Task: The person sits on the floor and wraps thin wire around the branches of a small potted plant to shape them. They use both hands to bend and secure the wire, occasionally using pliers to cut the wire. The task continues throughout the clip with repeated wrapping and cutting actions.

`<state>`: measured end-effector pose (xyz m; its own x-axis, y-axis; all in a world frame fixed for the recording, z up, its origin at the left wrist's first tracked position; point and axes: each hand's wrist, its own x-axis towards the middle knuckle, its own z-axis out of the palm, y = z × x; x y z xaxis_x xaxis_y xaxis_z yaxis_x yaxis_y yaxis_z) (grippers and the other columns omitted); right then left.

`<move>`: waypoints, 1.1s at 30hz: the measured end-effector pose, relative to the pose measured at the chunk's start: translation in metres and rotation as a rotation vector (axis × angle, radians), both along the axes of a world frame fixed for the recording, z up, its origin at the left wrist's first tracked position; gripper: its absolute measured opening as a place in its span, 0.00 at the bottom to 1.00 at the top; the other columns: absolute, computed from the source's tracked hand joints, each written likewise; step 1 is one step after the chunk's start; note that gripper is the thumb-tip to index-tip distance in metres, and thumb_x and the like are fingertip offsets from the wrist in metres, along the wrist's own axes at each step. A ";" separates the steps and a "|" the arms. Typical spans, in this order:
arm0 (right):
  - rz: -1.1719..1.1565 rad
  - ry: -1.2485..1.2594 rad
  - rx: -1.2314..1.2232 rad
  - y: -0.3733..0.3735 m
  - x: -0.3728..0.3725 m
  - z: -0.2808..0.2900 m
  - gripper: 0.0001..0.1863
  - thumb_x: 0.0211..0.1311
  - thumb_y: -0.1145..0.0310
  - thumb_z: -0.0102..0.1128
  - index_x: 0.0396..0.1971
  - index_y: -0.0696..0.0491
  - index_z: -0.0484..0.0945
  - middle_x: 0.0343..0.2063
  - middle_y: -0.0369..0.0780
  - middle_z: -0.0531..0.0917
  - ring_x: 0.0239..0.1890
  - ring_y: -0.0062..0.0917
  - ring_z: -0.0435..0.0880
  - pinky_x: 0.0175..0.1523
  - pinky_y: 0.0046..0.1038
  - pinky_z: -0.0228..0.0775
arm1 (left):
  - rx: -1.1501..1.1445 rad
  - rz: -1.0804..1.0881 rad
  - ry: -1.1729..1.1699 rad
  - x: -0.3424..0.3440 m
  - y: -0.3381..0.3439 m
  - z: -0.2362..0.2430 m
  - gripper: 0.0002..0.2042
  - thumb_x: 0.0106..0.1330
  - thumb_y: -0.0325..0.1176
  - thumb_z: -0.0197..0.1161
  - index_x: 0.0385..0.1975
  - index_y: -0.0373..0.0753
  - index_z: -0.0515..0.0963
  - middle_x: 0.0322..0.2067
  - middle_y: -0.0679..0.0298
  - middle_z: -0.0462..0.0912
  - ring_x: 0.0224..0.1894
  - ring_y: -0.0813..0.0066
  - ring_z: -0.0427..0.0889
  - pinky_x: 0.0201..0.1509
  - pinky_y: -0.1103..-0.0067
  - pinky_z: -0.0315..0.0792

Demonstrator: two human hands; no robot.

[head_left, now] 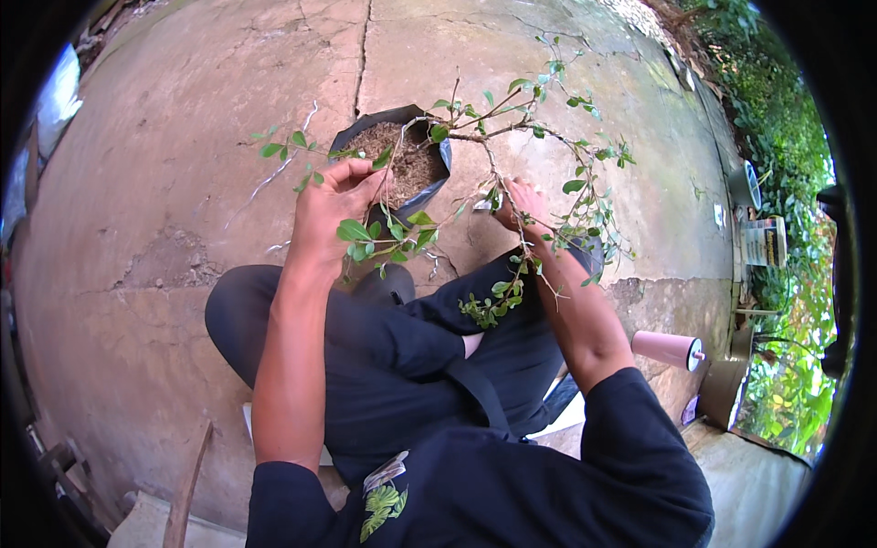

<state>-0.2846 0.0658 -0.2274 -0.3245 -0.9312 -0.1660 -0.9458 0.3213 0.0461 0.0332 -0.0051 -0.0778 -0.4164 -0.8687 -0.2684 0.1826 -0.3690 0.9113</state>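
Observation:
A small leafy tree (498, 132) with long thin branches grows from a black bag pot (429, 187) filled with brown soil (402, 155) on the cracked floor. At the pot's near left, my left hand (343, 192) is pinched among the stems; what it grips is too small to make out. Behind branches to the right of the pot, my right hand (525, 205) has bent fingers by a small white object (486, 203); exactly what they hold is hidden. Loose pale wire (270, 183) lies left of the pot.
My crossed legs (256, 320) are below the pot. A pink tumbler (662, 350) lies at the right, near a label-covered bucket (763, 242), a grey container (744, 185) and greenery (776, 384). A stick (187, 484) is at the lower left, white sacks (59, 91) at the far left.

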 end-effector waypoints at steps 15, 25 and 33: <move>-0.050 -0.084 0.094 -0.001 -0.020 0.005 0.28 0.50 0.58 0.65 0.51 0.49 0.68 0.42 0.49 0.81 0.45 0.47 0.82 0.48 0.50 0.69 | 0.075 0.134 -0.012 0.002 -0.005 0.000 0.09 0.62 0.28 0.66 0.41 0.36 0.81 0.32 0.68 0.84 0.31 0.87 0.79 0.35 0.88 0.68; -0.017 -0.369 -0.170 0.038 -0.047 0.067 0.29 0.55 0.51 0.66 0.53 0.51 0.74 0.46 0.48 0.80 0.47 0.43 0.81 0.52 0.41 0.71 | 0.104 0.034 0.154 0.008 -0.020 -0.027 0.06 0.64 0.28 0.64 0.38 0.35 0.78 0.31 0.65 0.83 0.29 0.82 0.80 0.34 0.85 0.74; -0.350 -0.825 -0.427 0.200 -0.078 0.198 0.24 0.62 0.63 0.63 0.54 0.59 0.75 0.48 0.48 0.81 0.51 0.34 0.80 0.57 0.31 0.71 | -0.351 -0.520 -0.729 0.053 -0.047 0.040 0.03 0.66 0.30 0.62 0.35 0.40 0.77 0.29 0.73 0.80 0.33 0.88 0.75 0.36 0.85 0.68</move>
<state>-0.3625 0.2660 -0.0296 -0.5263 -0.8394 -0.1359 -0.4785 0.4244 -0.7687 0.0866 -0.0517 -0.0374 -0.6058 -0.7026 -0.3732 -0.5821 0.0717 0.8100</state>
